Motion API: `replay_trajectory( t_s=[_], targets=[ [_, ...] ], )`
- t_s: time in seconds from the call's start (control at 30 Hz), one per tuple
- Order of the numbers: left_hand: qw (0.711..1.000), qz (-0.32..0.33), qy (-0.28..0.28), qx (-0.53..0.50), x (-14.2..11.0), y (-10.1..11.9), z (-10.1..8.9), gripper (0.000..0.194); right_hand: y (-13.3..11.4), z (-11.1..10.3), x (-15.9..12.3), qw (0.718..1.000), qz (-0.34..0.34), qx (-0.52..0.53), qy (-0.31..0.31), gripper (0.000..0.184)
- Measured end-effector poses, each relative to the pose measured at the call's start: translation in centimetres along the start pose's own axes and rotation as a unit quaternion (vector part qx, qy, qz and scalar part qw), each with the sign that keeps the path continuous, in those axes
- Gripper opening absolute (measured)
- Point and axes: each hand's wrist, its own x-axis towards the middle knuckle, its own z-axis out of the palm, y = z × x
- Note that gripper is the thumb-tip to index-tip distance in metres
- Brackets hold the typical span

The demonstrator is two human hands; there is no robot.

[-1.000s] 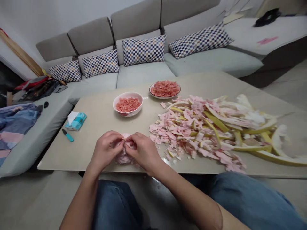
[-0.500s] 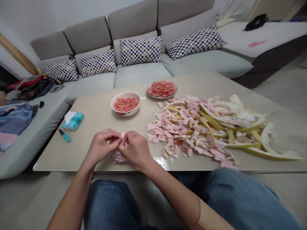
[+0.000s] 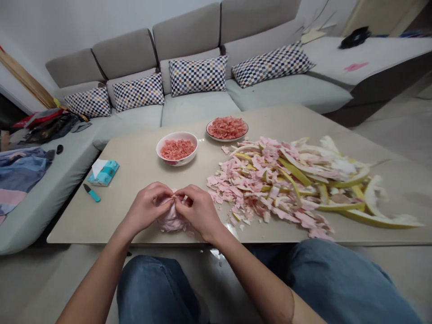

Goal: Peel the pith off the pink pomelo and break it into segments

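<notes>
Both hands, left hand (image 3: 147, 210) and right hand (image 3: 199, 211), fingertips pinching pink pomelo segment (image 3: 170, 220) at near table (image 3: 135, 166) edge, peel pile (image 3: 286, 180) right.

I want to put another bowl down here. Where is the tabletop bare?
Bare: the near-left table between the teal knife and the left hand; also the far-right corner beyond the peel pile. Crowded: the right half under peel, and around the white bowl and plate.

Both hands, left hand (image 3: 146, 209) and right hand (image 3: 200, 210), pinch a pink pomelo segment (image 3: 171, 219) over the table (image 3: 135, 166), peel pile (image 3: 280, 180) just beside.
</notes>
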Motion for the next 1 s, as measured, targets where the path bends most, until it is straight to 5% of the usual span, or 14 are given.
replay_trajectory(
  t_s=[0.2,0.33,0.5,0.8,1.0],
  targets=[
    [0.992,-0.024,0.09,0.084,-0.2,0.0,1.1,0.007,-0.4,0.6,-1.3,0.988,0.087,0.105,0.076,0.011],
    [0.993,-0.051,0.105,0.027,-0.4,-0.8,0.7,0.008,0.0,-0.8,-2.4,0.984,0.083,0.157,0.028,0.014],
    [0.996,-0.047,0.077,-0.007,-0.6,-0.3,0.6,0.009,0.4,-0.6,-2.2,0.995,0.031,0.09,0.013,0.019],
    [0.988,-0.061,0.113,-0.083,-1.4,-1.0,2.1,0.006,-0.3,0.4,-1.6,0.997,-0.025,-0.066,-0.023,0.012],
    [0.976,-0.072,0.165,-0.119,-1.7,-1.4,3.3,0.007,0.0,0.9,-2.0,0.993,-0.014,-0.115,0.012,0.013]
  ],
)
